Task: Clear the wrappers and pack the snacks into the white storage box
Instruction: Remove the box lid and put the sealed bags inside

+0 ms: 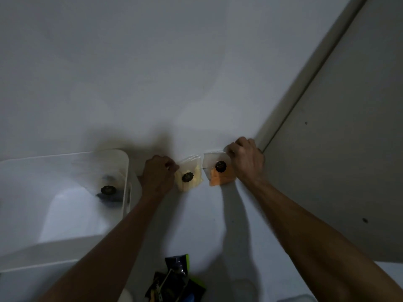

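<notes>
**Both hands on clear snack bags beside the white box**

The white box (122, 162) stands at the left of the pale surface (196, 94), its open top toward the camera. Inside it, near its right wall, lies a dark bag (108, 191) with a round black seal; the rest of its contents are too blurred to tell.

Just right of the box, the left hand (157, 174) is curled, its fingertips pinching the upper left corner of a clear bag of pale yellow snacks (189, 176). That yellow bag lies on the surface, touching the hand, with a round black seal at its middle.

Further right of the box, just beside the yellow bag, sits a clear bag of orange snacks (219, 173), also marked with a round black seal. The right hand (245, 159) is closed over its upper right edge, fingers curled round the plastic. The two bags lie close together with a narrow gap between them.

Below the box and to its right, at the bottom edge of the view, lies a heap of crumpled wrappers (174, 280), black with green and blue parts, well apart from both hands.

Far right of the box, a grey panel (349, 149) with a raised edge runs diagonally, and the right hand's knuckles sit next to that edge.
</notes>
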`<state>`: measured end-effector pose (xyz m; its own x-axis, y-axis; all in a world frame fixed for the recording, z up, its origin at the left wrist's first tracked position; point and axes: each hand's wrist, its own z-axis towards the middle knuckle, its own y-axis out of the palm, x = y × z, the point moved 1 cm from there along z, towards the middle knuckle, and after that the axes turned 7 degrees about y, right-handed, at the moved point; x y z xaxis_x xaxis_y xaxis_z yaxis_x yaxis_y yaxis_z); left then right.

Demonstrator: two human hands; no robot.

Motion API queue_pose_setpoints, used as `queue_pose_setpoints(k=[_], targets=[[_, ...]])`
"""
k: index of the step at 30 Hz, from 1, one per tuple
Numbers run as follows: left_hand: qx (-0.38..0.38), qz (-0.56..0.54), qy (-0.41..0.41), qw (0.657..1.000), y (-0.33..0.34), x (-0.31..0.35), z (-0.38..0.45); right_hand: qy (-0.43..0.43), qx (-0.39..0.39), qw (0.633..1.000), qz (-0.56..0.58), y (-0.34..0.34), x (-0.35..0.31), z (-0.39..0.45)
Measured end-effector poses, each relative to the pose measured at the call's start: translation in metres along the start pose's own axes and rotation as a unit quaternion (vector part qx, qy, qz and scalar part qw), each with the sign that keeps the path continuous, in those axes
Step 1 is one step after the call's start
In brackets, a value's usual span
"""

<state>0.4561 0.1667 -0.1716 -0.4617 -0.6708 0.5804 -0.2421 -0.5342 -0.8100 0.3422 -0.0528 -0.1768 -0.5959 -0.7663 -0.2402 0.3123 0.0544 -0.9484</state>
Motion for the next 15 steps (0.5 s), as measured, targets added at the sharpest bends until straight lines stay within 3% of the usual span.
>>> queue_pose_setpoints(k=[3,9,15], targets=[[-0.013,-0.009,-0.006,1.0,-0.006,0.005,-0.004,-0.02,-0.01,1.0,0.0,-0.013,0.0,-0.003],[-0.006,-0.036,0.021,0.999,-0.05,0.032,-0.017,-0.059,-0.105,0.993,-0.015,-0.07,-0.012,-0.006],[0.019,-0.05,0.082,0.995,-0.126,0.054,-0.025,-0.115,-0.103,0.985,-0.07,-0.151,-0.057,-0.005]])
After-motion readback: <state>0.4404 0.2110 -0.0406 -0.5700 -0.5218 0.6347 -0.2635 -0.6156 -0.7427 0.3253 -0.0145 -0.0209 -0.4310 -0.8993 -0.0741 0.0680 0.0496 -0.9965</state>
